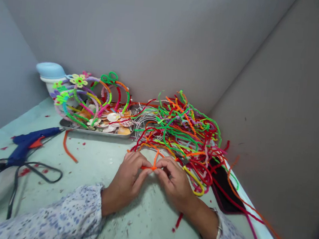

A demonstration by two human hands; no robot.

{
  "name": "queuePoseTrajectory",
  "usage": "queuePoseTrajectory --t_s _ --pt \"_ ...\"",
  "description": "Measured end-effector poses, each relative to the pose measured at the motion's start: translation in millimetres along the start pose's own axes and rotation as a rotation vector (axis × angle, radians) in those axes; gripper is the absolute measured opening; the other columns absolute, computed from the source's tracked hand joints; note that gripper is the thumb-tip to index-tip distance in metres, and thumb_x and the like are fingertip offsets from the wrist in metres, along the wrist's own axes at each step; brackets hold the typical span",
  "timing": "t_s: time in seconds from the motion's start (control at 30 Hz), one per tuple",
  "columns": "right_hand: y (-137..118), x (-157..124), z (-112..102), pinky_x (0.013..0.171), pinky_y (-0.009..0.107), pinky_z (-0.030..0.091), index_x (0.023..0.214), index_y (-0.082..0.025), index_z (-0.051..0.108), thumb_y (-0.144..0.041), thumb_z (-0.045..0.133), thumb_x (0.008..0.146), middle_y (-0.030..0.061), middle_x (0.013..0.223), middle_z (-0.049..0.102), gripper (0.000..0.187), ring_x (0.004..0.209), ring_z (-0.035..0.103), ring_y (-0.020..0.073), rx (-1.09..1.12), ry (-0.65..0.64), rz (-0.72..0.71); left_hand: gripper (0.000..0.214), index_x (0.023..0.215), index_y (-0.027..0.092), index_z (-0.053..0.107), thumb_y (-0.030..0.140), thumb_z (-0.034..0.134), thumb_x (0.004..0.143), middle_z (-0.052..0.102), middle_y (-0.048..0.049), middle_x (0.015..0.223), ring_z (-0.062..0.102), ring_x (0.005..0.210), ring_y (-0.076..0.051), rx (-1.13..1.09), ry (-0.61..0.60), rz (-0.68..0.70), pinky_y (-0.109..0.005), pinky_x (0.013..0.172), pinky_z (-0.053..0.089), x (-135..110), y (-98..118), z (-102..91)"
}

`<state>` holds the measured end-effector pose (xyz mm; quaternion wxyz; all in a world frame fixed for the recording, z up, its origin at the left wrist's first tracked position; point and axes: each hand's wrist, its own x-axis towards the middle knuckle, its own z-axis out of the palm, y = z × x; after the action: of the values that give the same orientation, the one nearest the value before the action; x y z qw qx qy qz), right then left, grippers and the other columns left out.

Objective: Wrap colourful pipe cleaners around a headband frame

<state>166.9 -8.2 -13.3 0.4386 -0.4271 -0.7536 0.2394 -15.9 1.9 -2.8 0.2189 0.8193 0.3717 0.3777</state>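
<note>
Seemingly mid-twist, an orange pipe cleaner is pinched between closed fingertips of the left hand and right hand, near the tangled pile; steady pressure is probably called for next.

You have one glue gun, one tray, one lidded container, one pair of scissors, one phone, at least three hoops, and shells and fuzzy stems too many to count.
</note>
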Motion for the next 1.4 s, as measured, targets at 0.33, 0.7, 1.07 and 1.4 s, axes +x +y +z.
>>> queuePoseTrajectory --t_s 0.33,0.7,1.07,1.4 --pt "-2.4 -1.8 -0.9 0.055 0.023 0.042 0.090 -0.019 0.054 -0.029 0.047 0.094 -0.0001 0.080 0.053 0.013 0.055 0.052 0.0093 0.126 -0.129 0.174 0.010 0.091 0.019 0.055 0.020 0.046 0.093 0.058 -0.0039 0.086 0.050 0.085 -0.020 0.040 -0.014 0.023 -0.037 0.081 0.035 -0.6 0.2 0.6" --pt "-2.1 -2.5 -2.3 0.059 0.023 0.041 0.086 -0.019 0.056 -0.028 0.047 0.095 -0.0030 0.072 0.051 0.015 0.056 0.049 0.0087 0.178 -0.144 0.167 0.008 0.093 0.019 0.054 0.017 0.046 0.092 0.057 -0.0032 0.086 0.049 0.085 -0.019 0.032 0.002 0.075 -0.037 0.081 0.034 -1.4 1.6 0.5" --pt "0.6 2.8 -0.1 0.068 0.026 0.043 0.082 -0.019 0.061 -0.029 0.054 0.091 0.0024 0.085 0.055 0.016 0.076 0.053 0.0136 0.264 -0.038 0.144 0.007 0.091 0.020 0.054 0.019 0.048 0.092 0.058 -0.0031 0.086 0.050 0.085 -0.019 0.024 0.011 0.055 -0.037 0.080 0.034 0.1 0.8 0.2" --pt "0.4 3.7 -2.1 0.043 0.020 0.031 0.078 -0.017 0.058 -0.034 0.050 0.093 -0.0016 0.078 0.050 0.024 0.046 0.038 0.0045 0.480 -0.155 0.280 0.008 0.092 0.020 0.054 0.019 0.046 0.092 0.058 -0.0033 0.084 0.050 0.084 -0.020 0.054 0.032 0.087 -0.037 0.081 0.036 0.7 0.5 0.5"
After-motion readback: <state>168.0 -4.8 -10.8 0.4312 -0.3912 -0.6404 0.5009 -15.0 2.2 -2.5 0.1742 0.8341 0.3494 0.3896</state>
